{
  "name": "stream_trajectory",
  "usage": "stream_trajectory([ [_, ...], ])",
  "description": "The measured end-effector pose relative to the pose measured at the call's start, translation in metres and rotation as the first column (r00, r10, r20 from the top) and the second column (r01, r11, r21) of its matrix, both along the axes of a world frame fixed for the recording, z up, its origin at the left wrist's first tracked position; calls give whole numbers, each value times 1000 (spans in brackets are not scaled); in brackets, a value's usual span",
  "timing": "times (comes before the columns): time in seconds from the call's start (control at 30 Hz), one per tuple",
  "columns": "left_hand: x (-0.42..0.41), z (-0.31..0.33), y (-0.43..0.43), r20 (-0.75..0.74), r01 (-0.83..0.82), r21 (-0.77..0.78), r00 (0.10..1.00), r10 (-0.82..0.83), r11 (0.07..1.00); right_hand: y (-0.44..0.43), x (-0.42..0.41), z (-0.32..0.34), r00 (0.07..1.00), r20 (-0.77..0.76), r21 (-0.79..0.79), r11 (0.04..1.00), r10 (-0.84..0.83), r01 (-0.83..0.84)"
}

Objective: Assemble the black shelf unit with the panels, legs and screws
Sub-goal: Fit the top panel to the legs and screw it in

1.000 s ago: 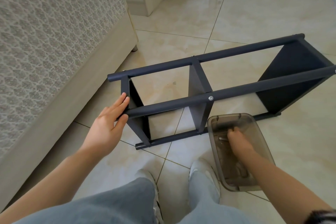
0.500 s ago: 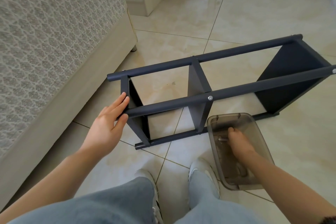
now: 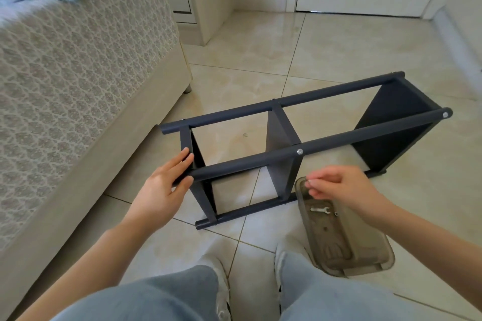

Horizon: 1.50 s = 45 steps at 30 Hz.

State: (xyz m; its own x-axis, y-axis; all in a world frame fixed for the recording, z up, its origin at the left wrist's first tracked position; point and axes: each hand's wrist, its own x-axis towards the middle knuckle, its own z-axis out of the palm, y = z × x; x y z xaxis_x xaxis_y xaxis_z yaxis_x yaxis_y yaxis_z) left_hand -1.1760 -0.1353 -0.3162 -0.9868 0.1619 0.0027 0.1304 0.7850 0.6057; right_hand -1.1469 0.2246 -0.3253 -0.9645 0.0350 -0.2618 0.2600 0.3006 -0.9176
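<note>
**Shelf on its side, one hand steadying, one over the parts tray**

The black shelf unit (image 3: 283, 172) lies on its side on the tiled floor (image 3: 326, 55), just in front of the person's shoes (image 3: 219, 273). Its long legs (image 3: 365, 135) run left to right, with three panels (image 3: 396, 112) standing between them. Laid down like this, the nearer upper leg's joints face up. Silver screw heads (image 3: 300, 151) show at the middle panel and at the far right end, but I can make out none at the near left joint.

The left hand (image 3: 161, 190) rests there, fingers straight against the end panel (image 3: 197, 157), steadying the frame, I'd guess. The right hand (image 3: 341, 185) hovers over the smoky plastic tray (image 3: 386, 258) beside the shelf. Its fingertips (image 3: 310, 184) are drawn together as if pinching something small, but I cannot tell whether they hold a screw. A little wrench (image 3: 319, 209) lies in the tray.
</note>
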Motion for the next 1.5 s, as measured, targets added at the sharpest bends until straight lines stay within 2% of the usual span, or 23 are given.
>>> stream_trajectory([
  [0.23,-7,3,-6,-47,96,-67,994,-99,993,-66,-32,68,983,-30,-120,975,182,-184],
  [0.37,-15,1,-18,-87,156,-61,983,-160,986,-109,-72,72,964,-55,-100,959,260,-264],
  [0.43,-20,0,-22,-95,193,-63,976,-198,979,-126,-92,66,941,-57,-27,942,333,-334],
  [0.57,-29,-2,-30,-148,270,-135,946,-289,953,-150,-123,47,871,62,80,867,487,-491],
  [0.73,-39,-10,-32,-197,345,-169,906,-374,923,-164,-148,25,739,277,64,756,614,-652],
  [0.93,-44,-17,-32,-183,404,-69,894,-410,912,-185,-159,14,626,407,-146,724,665,-674],
  [1.07,-33,-27,-31,-235,394,-57,888,-396,917,-195,-152,4,630,403,-290,746,664,-600],
  [1.17,-28,-29,-33,-260,390,-64,882,-393,918,-195,-146,3,607,388,-371,721,693,-586],
  [1.5,-3,-36,-31,-328,367,-38,874,-358,930,-198,-126,-3,541,397,-413,670,742,-617],
])
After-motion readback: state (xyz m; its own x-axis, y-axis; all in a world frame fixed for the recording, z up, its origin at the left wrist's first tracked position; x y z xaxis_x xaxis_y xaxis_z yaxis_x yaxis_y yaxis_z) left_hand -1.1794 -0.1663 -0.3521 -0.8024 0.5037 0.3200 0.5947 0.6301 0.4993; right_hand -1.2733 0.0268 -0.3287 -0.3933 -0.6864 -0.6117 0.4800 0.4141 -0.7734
